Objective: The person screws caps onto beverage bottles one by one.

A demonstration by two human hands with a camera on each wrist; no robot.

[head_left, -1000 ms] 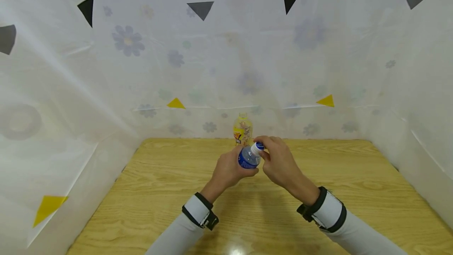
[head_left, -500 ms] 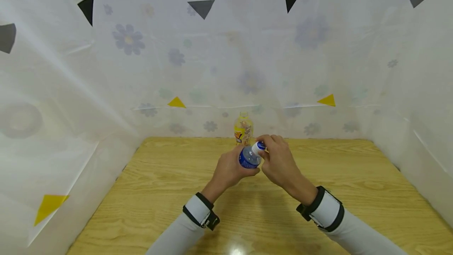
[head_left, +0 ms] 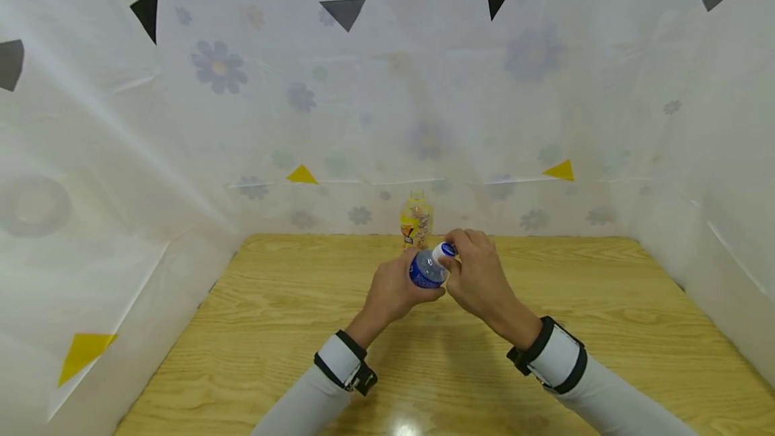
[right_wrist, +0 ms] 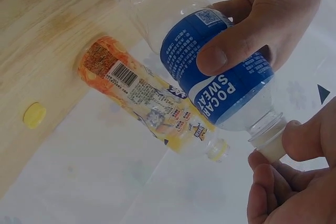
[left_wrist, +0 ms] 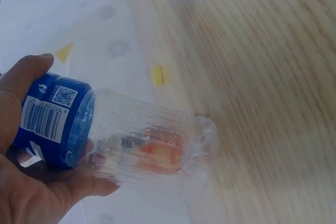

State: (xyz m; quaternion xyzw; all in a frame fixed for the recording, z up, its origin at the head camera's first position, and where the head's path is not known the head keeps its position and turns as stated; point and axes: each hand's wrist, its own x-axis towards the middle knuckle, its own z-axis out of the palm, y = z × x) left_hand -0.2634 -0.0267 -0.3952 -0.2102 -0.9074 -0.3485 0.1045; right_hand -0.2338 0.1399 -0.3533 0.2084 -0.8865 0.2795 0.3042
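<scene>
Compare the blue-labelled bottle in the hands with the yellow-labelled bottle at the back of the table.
The blue-labelled bottle is held tilted off the table by the left hand, while the yellow-labelled bottle stands upright, untouched. The right hand pinches the blue-labelled bottle's cap; the yellow-labelled bottle's mouth looks uncapped, a yellow cap lying nearby. Both are clear plastic and look empty.

Grey sleeves, black-edged white wristbands [head_left: 341, 360]

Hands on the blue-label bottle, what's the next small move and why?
Probably twist the white cap further with the right hand. Its fingers pinch the cap, which sits on the neck, while the left hand grips the blue-label bottle off the table, steadying it.
</scene>
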